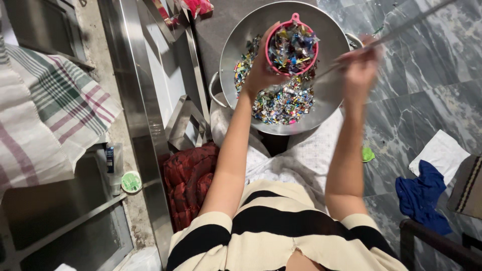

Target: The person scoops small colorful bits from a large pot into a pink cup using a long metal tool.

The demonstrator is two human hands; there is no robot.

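Over the steel bowl's (331, 95) rim, the left hand (261, 75) grips a pink cup (292, 47) heaped with shiny scraps; the blurred right hand (359, 62) pinches a thin rod (401, 30).

Small round pink cup (291, 48), brim-full of shiny multicoloured foil scraps (282, 103), held tilted above wide steel basin (241, 37). More scraps heaped inside basin. Thin metal rod (396, 31), blurred, slanting over rim.
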